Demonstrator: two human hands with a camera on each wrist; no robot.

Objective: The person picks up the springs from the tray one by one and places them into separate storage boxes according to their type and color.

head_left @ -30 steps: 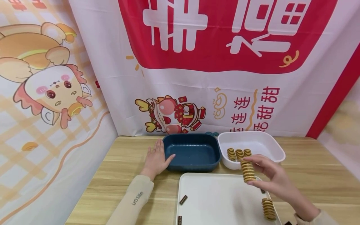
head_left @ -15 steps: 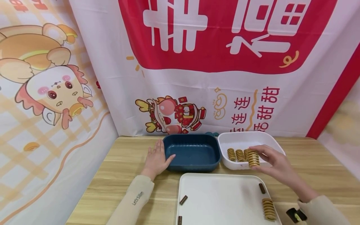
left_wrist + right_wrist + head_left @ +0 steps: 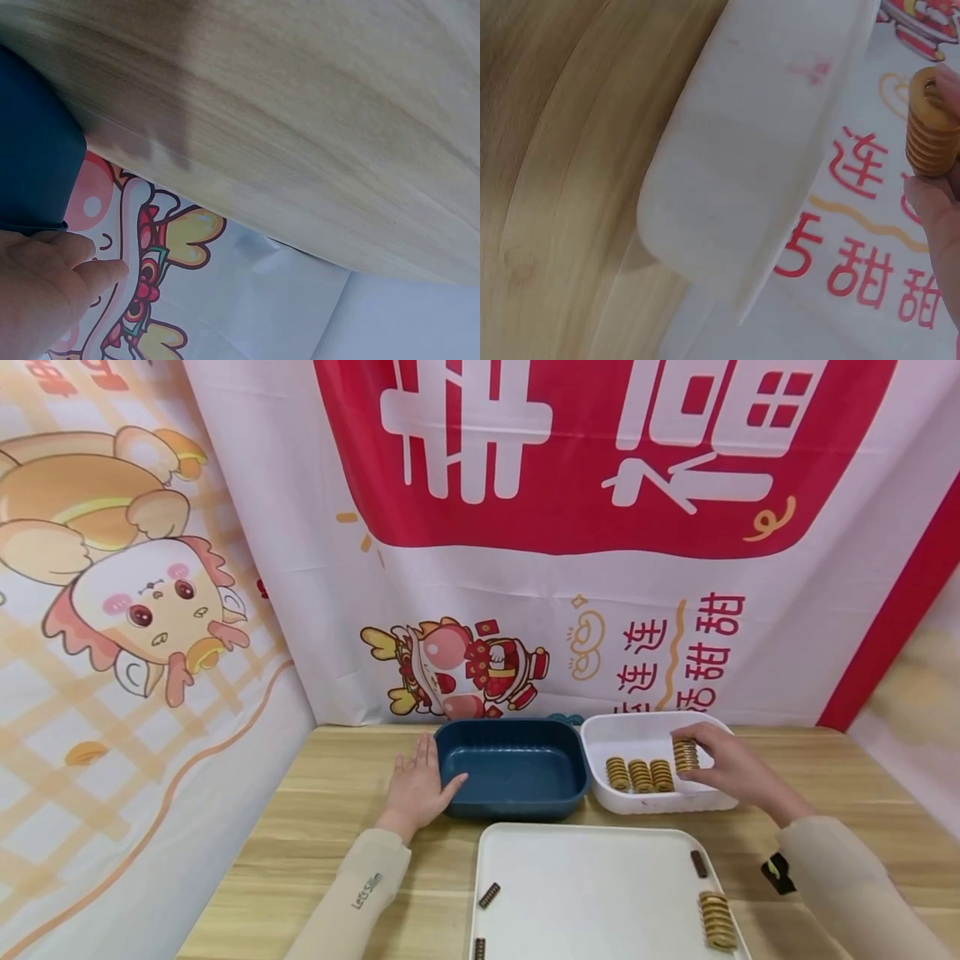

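My right hand (image 3: 729, 767) pinches a gold coil spring (image 3: 684, 757) between thumb and fingers, over the right part of the white bin (image 3: 600, 724). In the right wrist view, the spring (image 3: 931, 127) shows its round end and ribbed side. Several similar springs (image 3: 640, 775) lie side by side in the white bin, left of the held one. My left hand (image 3: 420, 787) rests against the left side of the dark blue bin (image 3: 512, 810), its fingers straight and thumb at the rim. Fingers (image 3: 60, 262) beside the blue wall also show in the left wrist view.
In front of the bins lies a white tray (image 3: 585, 893). At its right edge are a large gold spring (image 3: 717, 920) and a dark brown spring (image 3: 699, 863); small dark springs (image 3: 489, 895) lie at its left. A printed cloth (image 3: 465, 577) hangs behind the wooden table (image 3: 300, 852).
My right hand has carried the gold spring from above the tray's far edge away and to the right, into the space over the white bin. The left hand stays where it was.
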